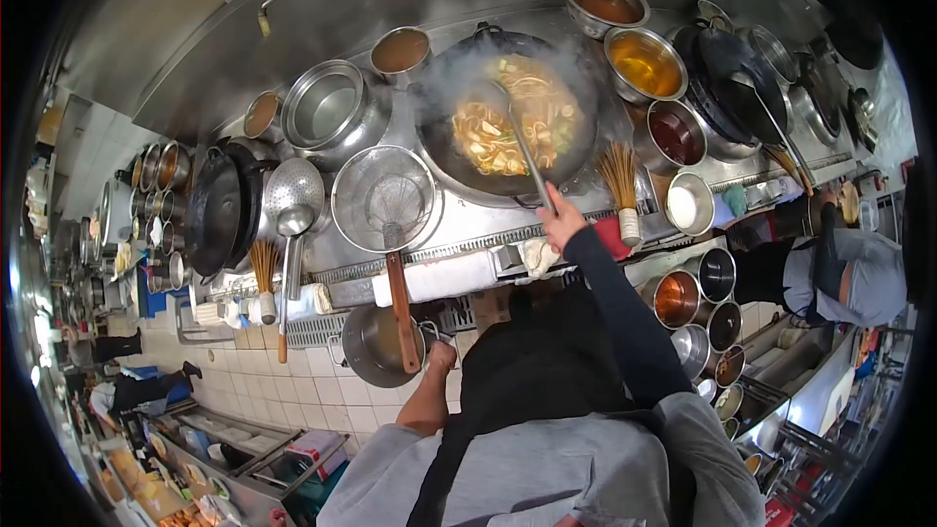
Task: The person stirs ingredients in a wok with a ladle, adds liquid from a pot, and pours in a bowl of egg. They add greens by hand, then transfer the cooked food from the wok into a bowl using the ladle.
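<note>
My right hand [564,220] is closed round the handle of a long metal ladle [524,140], whose head is in the steaming wok [583,141]. Noodles [527,102] with pale pieces and some greens lie in brownish broth there. Low on the left, my left hand [442,355] is closed at the side handle of a deep metal pot [366,346], below the counter edge. Across that pot's opening, in this view, runs the wooden handle of a wire strainer [384,197] with a whisk-like tool in it. A folded cloth [539,256] lies near my right wrist.
Bowls of brown broth [605,5] and yellow liquid [646,63] stand right of the wok. Left are a metal pot [327,102], a perforated skimmer [295,185] and stacked woks [217,207]. A bamboo brush [619,181] stands at right; a person [844,273] works beyond.
</note>
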`<state>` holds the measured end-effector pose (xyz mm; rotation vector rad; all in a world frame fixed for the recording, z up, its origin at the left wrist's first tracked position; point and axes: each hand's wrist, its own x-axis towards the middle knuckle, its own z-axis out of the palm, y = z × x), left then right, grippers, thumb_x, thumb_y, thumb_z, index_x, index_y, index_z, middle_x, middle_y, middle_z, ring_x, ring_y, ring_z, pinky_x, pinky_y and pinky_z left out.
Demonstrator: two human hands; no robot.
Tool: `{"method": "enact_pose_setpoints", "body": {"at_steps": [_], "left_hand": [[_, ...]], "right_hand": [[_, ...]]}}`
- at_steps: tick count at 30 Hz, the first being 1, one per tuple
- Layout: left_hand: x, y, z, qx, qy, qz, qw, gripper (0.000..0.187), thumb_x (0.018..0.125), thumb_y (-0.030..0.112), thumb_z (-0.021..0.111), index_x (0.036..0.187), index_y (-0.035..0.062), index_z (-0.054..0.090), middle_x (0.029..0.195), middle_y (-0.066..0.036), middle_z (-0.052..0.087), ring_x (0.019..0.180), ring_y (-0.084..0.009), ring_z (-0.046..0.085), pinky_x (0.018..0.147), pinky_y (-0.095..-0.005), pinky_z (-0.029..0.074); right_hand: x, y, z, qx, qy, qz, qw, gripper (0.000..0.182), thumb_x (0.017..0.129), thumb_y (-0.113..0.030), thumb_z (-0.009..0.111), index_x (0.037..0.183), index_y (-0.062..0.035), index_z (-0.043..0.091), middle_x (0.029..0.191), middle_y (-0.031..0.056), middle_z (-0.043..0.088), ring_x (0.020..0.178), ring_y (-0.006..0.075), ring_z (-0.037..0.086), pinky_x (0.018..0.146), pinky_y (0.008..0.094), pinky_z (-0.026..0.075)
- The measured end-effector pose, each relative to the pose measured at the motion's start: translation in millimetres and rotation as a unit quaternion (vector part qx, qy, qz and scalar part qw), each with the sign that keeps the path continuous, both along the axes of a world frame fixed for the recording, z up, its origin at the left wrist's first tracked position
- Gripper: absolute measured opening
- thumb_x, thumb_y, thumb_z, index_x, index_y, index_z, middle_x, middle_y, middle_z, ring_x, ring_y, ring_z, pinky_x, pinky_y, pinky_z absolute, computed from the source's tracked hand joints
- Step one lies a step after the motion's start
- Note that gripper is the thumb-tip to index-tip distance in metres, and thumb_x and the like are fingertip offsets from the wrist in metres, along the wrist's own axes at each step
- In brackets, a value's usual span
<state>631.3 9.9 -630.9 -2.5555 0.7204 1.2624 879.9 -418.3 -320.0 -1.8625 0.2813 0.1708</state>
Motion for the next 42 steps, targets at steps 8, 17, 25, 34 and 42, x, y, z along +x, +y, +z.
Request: {"method": "enact_pose_setpoints", "body": {"at_steps": [8,17,25,34,42], "left_hand": [[19.0,6.4,-30.2,-0.111,-0.093,0.235,0.961,0.016,0.074,0.022,0.072,0.077,0.0067,0.076,0.090,-0.014,0.075,0.089,-0.0317,0.070,0.075,-0.0409,0.058],[60.9,-41.0,81.7,-0.257,0.061,0.717,0.645,0.042,0.094,0.032,0.054,0.101,-0.0089,0.061,0.083,-0.023,0.066,0.062,-0.0334,0.068,0.055,-0.0414,0.055],[47.6,-22.9,40.3,-0.260,0.116,0.728,0.624,0.028,0.089,0.018,0.059,0.094,-0.0089,0.063,0.082,-0.022,0.065,0.062,-0.0335,0.067,0.052,-0.0399,0.053],[60.5,-48.0,86.9,-0.260,0.158,0.775,0.554,0.012,0.089,0.004,0.050,0.097,-0.0050,0.054,0.068,-0.016,0.055,0.051,-0.0274,0.056,0.041,-0.0382,0.044],[48.9,-40.2,62.7,-0.264,0.112,0.733,0.617,0.023,0.084,0.012,0.062,0.083,-0.0102,0.068,0.075,-0.024,0.067,0.062,-0.0355,0.068,0.056,-0.0450,0.052]], "right_hand": [[-26.9,-58.6,56.4,-0.152,-0.023,0.031,0.988,0.061,0.094,-0.016,0.061,0.151,-0.0088,0.041,0.092,0.0201,0.067,0.070,0.0318,0.063,0.065,0.0415,0.052],[-40.7,-41.4,24.5,-0.161,-0.027,0.039,0.986,0.063,0.093,-0.019,0.059,0.151,-0.0056,0.038,0.100,0.0336,0.067,0.098,0.0501,0.064,0.085,0.0515,0.051],[-75.0,-14.4,-16.1,-0.259,-0.112,-0.153,0.947,0.055,0.093,-0.016,0.061,0.145,-0.0062,0.045,0.077,0.0255,0.067,0.068,0.0406,0.067,0.061,0.0488,0.051],[-18.6,-40.6,30.2,-0.166,-0.022,-0.075,0.983,0.057,0.095,-0.017,0.062,0.147,-0.0062,0.043,0.082,0.0212,0.065,0.067,0.0348,0.063,0.061,0.0471,0.050],[56.1,-47.9,44.2,-0.322,-0.051,0.096,0.940,0.059,0.093,-0.023,0.060,0.146,-0.0047,0.043,0.094,0.0323,0.067,0.092,0.0489,0.064,0.084,0.0552,0.051]]}}
